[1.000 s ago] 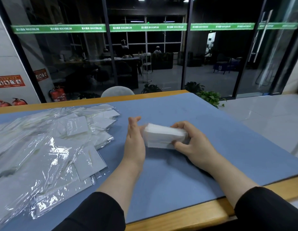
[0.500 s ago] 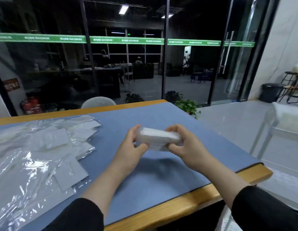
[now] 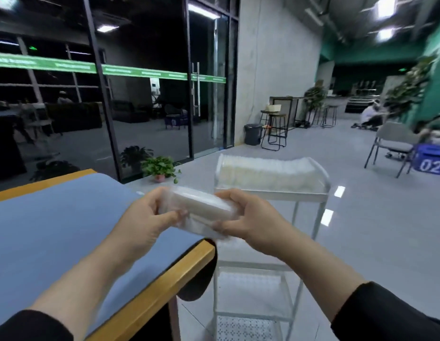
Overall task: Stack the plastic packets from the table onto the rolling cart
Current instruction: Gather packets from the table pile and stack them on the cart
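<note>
A thick white bundle of plastic packets (image 3: 198, 207) is held in the air above the table's right corner. My left hand (image 3: 147, 217) grips its left end and my right hand (image 3: 251, 217) grips its right end. Just beyond it stands the white rolling cart (image 3: 297, 196), whose top shelf carries a long row of stacked white packets (image 3: 265, 172). The cart's lower shelves show below my right forearm. The loose packets on the table are out of view.
The blue-topped table (image 3: 54, 230) with its wooden edge ends at a corner beside the cart. A potted plant (image 3: 160, 169) sits on the floor by the glass wall. Stools, a grey bin (image 3: 253, 134) and a chair (image 3: 391, 146) stand farther off on the open floor.
The view has swung right, away from the loose packets, and the cart has come into sight. Both hands have lifted the bundle off the table and carried it to the table's right corner.
</note>
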`<state>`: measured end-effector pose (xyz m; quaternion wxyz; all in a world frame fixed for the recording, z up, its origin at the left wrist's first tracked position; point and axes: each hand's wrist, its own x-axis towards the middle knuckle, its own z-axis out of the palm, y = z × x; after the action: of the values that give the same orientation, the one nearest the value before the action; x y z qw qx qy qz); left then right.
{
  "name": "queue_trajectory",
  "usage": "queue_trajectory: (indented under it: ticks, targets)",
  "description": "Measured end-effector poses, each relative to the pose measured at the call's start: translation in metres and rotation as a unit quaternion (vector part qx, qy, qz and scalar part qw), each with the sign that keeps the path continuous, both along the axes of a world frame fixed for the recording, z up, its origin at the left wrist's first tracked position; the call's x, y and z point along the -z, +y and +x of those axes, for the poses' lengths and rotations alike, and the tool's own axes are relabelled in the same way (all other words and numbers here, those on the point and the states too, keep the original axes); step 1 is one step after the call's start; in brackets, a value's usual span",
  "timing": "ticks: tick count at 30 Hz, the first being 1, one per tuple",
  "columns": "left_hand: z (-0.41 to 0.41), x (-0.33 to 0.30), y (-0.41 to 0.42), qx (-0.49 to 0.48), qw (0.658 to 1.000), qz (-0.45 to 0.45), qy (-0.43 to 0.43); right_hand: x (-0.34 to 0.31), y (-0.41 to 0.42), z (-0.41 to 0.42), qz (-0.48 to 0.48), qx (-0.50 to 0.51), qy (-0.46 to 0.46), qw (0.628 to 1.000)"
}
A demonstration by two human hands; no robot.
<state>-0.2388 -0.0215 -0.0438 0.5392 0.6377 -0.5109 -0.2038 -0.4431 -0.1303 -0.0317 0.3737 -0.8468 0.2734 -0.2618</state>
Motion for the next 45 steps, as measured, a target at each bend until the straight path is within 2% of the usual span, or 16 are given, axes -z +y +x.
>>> queue_trajectory:
  ticks: [6,16,22,28,32,36,40,45]
  targets:
    - [-0.041,-0.004,-0.074,0.058,0.998,0.011,0.001,0.005,-0.043,-0.046,-0.023,0.097,0.006,0.995]
    - [-0.052,-0.018,-0.141,0.094,0.994,0.019,-0.052,-0.009,-0.101,-0.069,-0.045,0.113,0.033,0.992]
    - [-0.031,-0.034,-0.183,0.056,0.993,0.007,-0.103,-0.042,-0.16,-0.05,-0.11,0.138,0.08,0.981]
    - [0.001,-0.029,-0.209,-0.042,0.986,0.004,-0.162,-0.039,-0.21,-0.017,-0.119,0.161,0.132,0.971]
    - [0.01,-0.006,-0.215,-0.022,0.977,0.03,-0.21,-0.035,-0.216,-0.009,-0.126,0.144,0.142,0.971]
    - [0.018,0.006,-0.219,-0.016,0.976,0.037,-0.213,-0.037,-0.218,-0.025,-0.149,0.132,0.158,0.967]
    - [0.018,0.009,-0.221,-0.021,0.978,0.033,-0.203,-0.036,-0.219,-0.033,-0.129,0.129,0.165,0.969]
    - [0.013,0.009,-0.218,-0.022,0.985,0.023,-0.167,-0.028,-0.214,-0.02,-0.133,0.106,0.191,0.967]
